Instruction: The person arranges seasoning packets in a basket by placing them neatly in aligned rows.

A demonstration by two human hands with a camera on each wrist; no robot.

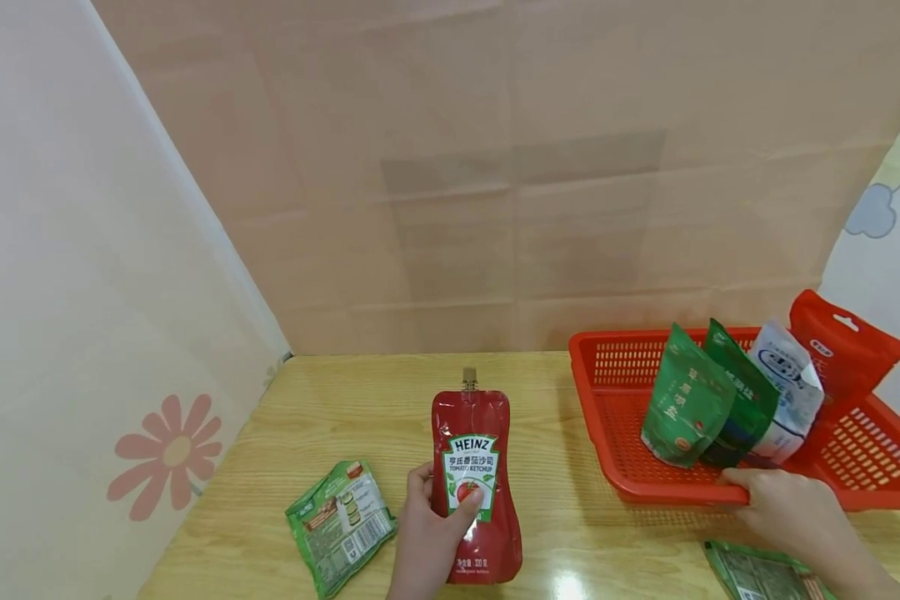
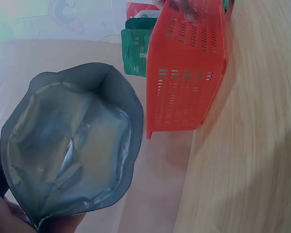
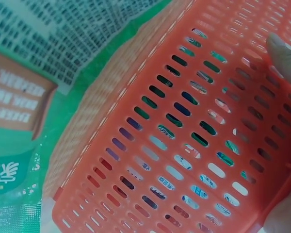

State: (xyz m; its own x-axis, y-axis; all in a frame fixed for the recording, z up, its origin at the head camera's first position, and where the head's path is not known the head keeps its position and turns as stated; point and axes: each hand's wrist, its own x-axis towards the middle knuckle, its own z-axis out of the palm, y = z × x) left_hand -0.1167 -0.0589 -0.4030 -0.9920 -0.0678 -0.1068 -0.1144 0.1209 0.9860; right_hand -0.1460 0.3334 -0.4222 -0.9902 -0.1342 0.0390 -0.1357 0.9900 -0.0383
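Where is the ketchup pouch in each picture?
Head: the ketchup pouch is low, near the middle, in the left hand.
Left wrist: its grey underside fills much of the left.
Right wrist: not in it.
Shared landmark: the red basket, in all three views.

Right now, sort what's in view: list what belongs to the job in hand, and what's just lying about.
Seems part of the job:
- ketchup pouch, in the left hand
- red basket, its rim gripped by the right hand
- green pouches, white pouch and red pouch inside

Seems just lying about:
- left green packet
- right green packet
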